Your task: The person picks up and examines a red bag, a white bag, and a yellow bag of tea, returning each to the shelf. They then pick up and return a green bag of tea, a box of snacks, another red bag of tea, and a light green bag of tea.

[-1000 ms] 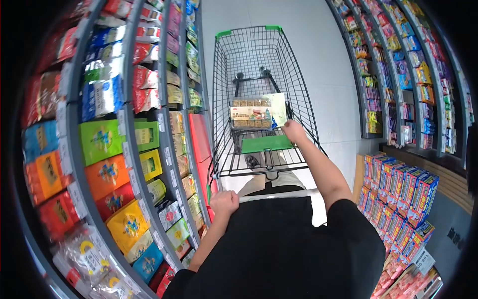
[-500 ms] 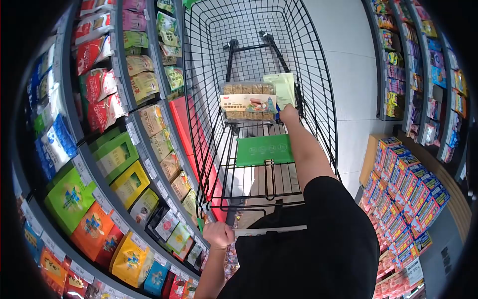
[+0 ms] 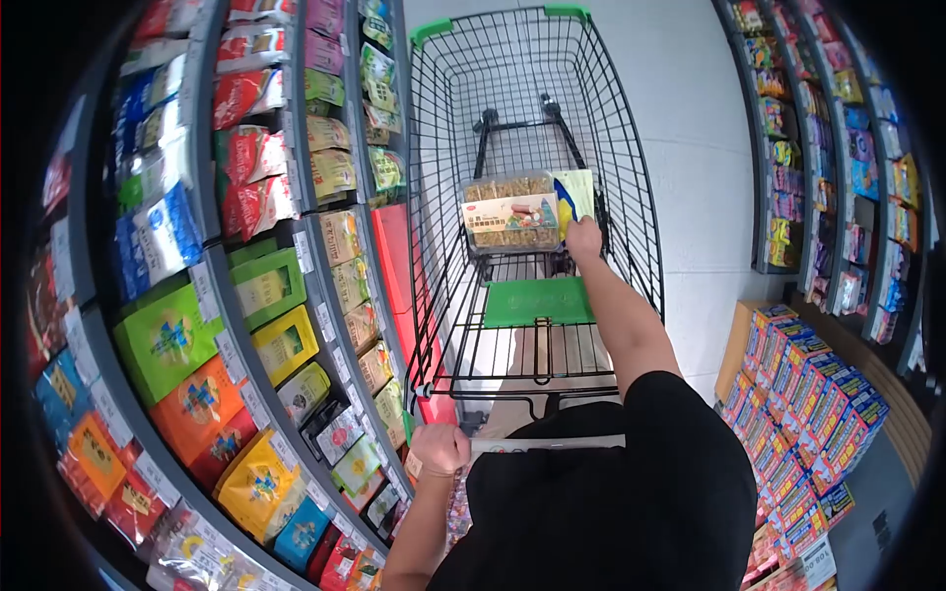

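Observation:
In the head view, my left hand (image 3: pixel 440 448) is closed around the left end of the pale cart handle (image 3: pixel 542 444). My right arm reaches into the black wire shopping cart (image 3: pixel 645 202). Its hand (image 3: pixel 583 239) is closed at a small blue-and-yellow packet (image 3: pixel 566 209), partly hidden by the fingers. Just left of that packet lies a clear plastic box of grainy brown pastries (image 3: pixel 510 236) with a printed paper band. A pale green flat packet or sheet (image 3: pixel 579 187) is behind the hand. Nearer to me is the cart's green plastic flap (image 3: pixel 537 302).
Shelves of bagged foods (image 3: pixel 168 340) run close along the cart's left side. More snack shelves (image 3: pixel 788 158) stand at the right, with stacked blue-and-red boxes (image 3: pixel 808 379) nearer. Pale floor tiles (image 3: pixel 695 236) show between cart and right shelves.
The cart and its contents appear shifted to the right in view, and the left shelves too. More of the blue-and-yellow packet shows beside my right hand. My left hand stays on the handle.

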Demonstrator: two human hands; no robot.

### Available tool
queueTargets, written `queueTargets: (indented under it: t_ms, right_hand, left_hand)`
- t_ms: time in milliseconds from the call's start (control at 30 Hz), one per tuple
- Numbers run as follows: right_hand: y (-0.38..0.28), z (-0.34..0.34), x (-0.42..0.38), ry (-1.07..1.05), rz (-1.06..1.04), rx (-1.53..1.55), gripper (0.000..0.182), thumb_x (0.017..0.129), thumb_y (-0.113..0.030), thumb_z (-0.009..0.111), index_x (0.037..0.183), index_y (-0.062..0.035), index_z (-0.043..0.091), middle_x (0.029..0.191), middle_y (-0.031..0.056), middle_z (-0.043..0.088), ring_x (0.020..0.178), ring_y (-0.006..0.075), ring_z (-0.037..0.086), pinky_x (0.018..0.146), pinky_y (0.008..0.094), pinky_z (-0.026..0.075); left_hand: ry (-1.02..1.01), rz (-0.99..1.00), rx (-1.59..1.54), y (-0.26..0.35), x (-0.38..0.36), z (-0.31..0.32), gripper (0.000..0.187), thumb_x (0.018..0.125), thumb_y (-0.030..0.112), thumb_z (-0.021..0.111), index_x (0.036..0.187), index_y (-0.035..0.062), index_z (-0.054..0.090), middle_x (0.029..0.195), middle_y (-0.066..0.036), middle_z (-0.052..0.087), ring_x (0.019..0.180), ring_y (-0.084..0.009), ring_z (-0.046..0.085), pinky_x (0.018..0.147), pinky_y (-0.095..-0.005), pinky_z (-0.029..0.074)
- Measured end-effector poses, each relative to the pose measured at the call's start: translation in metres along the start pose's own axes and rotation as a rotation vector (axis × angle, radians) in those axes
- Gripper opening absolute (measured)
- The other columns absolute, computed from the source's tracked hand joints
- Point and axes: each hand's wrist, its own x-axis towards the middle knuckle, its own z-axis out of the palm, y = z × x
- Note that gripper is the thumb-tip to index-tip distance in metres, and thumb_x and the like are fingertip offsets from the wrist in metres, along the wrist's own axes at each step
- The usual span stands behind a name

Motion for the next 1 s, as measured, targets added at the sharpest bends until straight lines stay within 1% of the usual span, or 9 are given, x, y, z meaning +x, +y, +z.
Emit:
queueTargets:
  t_ms: [167, 333, 367, 500, 600, 767, 833, 900, 1000]
  right_hand:
    - [-0.057, -0.076, -0.063, 0.117, -0.269, -0.040, 0.030, 0.100, -0.030, 0.057, 0.107, -0.0029, 0.067, 0.111, 0.0279, 0.075, 0.103, 0.0492, 0.073, 0.092, 0.0588, 0.055]
    - [-0.086, -0.074, -0.118, 0.019, -0.649, -0.111, 0.023, 0.100, -0.025, 0.059, 0.114, -0.0068, 0.063, 0.107, 0.0235, 0.076, 0.095, 0.0491, 0.073, 0.087, 0.0574, 0.057]
    - [-0.093, -0.073, -0.128, -0.081, -0.685, -0.114, 0.025, 0.098, -0.023, 0.061, 0.117, -0.0071, 0.064, 0.115, 0.0215, 0.074, 0.100, 0.0452, 0.073, 0.089, 0.0559, 0.059]
    - [-0.064, 0.025, -0.087, -0.339, -0.817, -0.547, 0.035, 0.095, -0.020, 0.065, 0.126, -0.0049, 0.070, 0.132, 0.0157, 0.068, 0.125, 0.0359, 0.067, 0.099, 0.0520, 0.060]
    - [-0.041, 0.066, -0.076, -0.398, -0.867, -0.687, 0.031, 0.096, -0.028, 0.070, 0.115, -0.0028, 0.073, 0.127, 0.0188, 0.069, 0.119, 0.0351, 0.070, 0.101, 0.0491, 0.059]
    - [-0.027, 0.049, -0.057, -0.459, -0.674, -0.509, 0.035, 0.096, -0.025, 0.065, 0.122, -0.0023, 0.074, 0.129, 0.0209, 0.073, 0.121, 0.0391, 0.070, 0.105, 0.0502, 0.057]
    - [-0.026, 0.015, -0.053, -0.317, -0.433, -0.332, 0.036, 0.098, -0.027, 0.062, 0.121, -0.0013, 0.074, 0.126, 0.0234, 0.075, 0.118, 0.0407, 0.072, 0.104, 0.0507, 0.056]
    - [-0.006, -0.002, -0.034, -0.242, -0.218, -0.373, 0.037, 0.099, -0.026, 0.060, 0.123, -0.0026, 0.074, 0.128, 0.0237, 0.075, 0.119, 0.0409, 0.072, 0.103, 0.0514, 0.056]
    - [0.013, -0.039, -0.039, -0.298, -0.168, -0.491, 0.038, 0.097, -0.028, 0.062, 0.124, -0.0035, 0.074, 0.126, 0.0244, 0.075, 0.120, 0.0409, 0.071, 0.104, 0.0516, 0.056]
  left_hand:
    - [0.114, 0.016, -0.043, 0.001, 0.002, 0.002, 0.022, 0.079, 0.014, 0.066, 0.060, 0.0111, 0.055, 0.060, -0.009, 0.057, 0.055, -0.0314, 0.055, 0.059, -0.0450, 0.039]
    - [0.137, 0.032, -0.033, 0.001, 0.005, 0.000, 0.021, 0.077, 0.012, 0.066, 0.060, 0.0108, 0.054, 0.060, -0.008, 0.054, 0.054, -0.0307, 0.054, 0.058, -0.0443, 0.039]
    - [0.138, 0.023, -0.030, 0.001, 0.006, -0.001, 0.021, 0.077, 0.012, 0.066, 0.060, 0.0108, 0.054, 0.060, -0.008, 0.054, 0.054, -0.0307, 0.054, 0.058, -0.0443, 0.039]
    - [0.138, 0.051, -0.031, 0.001, 0.008, -0.002, 0.021, 0.076, 0.012, 0.066, 0.059, 0.0122, 0.053, 0.059, -0.007, 0.052, 0.053, -0.0289, 0.053, 0.057, -0.0428, 0.039]
    - [0.124, 0.050, -0.024, 0.001, 0.007, -0.001, 0.020, 0.077, 0.012, 0.066, 0.061, 0.0109, 0.054, 0.060, -0.007, 0.055, 0.054, -0.0298, 0.054, 0.058, -0.0431, 0.040]
    - [0.132, 0.019, -0.047, 0.003, 0.011, -0.003, 0.019, 0.077, 0.013, 0.066, 0.062, 0.0110, 0.056, 0.061, -0.007, 0.054, 0.056, -0.0296, 0.055, 0.059, -0.0429, 0.040]
    - [0.125, 0.024, -0.046, 0.002, 0.011, -0.002, 0.020, 0.076, 0.014, 0.067, 0.061, 0.0124, 0.055, 0.060, -0.006, 0.054, 0.055, -0.0282, 0.055, 0.058, -0.0419, 0.040]
    - [0.118, 0.030, -0.042, 0.000, 0.010, -0.003, 0.020, 0.075, 0.013, 0.067, 0.060, 0.0136, 0.054, 0.060, -0.004, 0.054, 0.054, -0.0265, 0.054, 0.058, -0.0409, 0.039]
    - [0.122, 0.027, -0.033, 0.003, 0.012, -0.006, 0.021, 0.076, 0.013, 0.067, 0.060, 0.0136, 0.054, 0.059, -0.004, 0.053, 0.054, -0.0264, 0.054, 0.057, -0.0411, 0.038]
